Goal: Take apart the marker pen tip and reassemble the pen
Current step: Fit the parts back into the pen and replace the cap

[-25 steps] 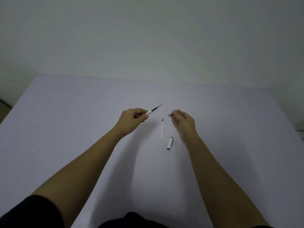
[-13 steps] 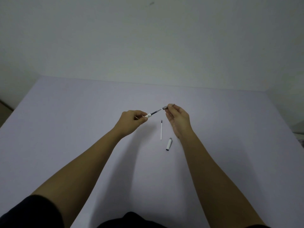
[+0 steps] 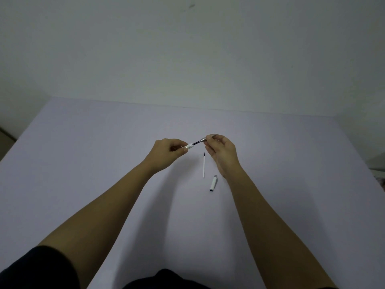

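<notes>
My left hand [image 3: 166,152] pinches the white pen body [image 3: 190,146], whose thin dark core [image 3: 196,143] sticks out toward the right. My right hand [image 3: 224,152] holds the small grey metal tip piece [image 3: 204,139] over the end of that core; how far it sits on is unclear. Both are held above the table. A thin white refill rod [image 3: 203,165] with a dark point lies on the table between the hands. The white cap [image 3: 214,183] with a grey end lies just below it, near my right wrist.
The pale lavender table [image 3: 104,163] stretches wide, with its far edge against a plain wall and its left edge falling away near a strip of floor [image 3: 5,140]. Something pale shows beyond the right edge [image 3: 378,163].
My right hand rose from the table with the grey tip piece and brought it to the end of the dark core held by my left hand. The rod and cap stayed put.
</notes>
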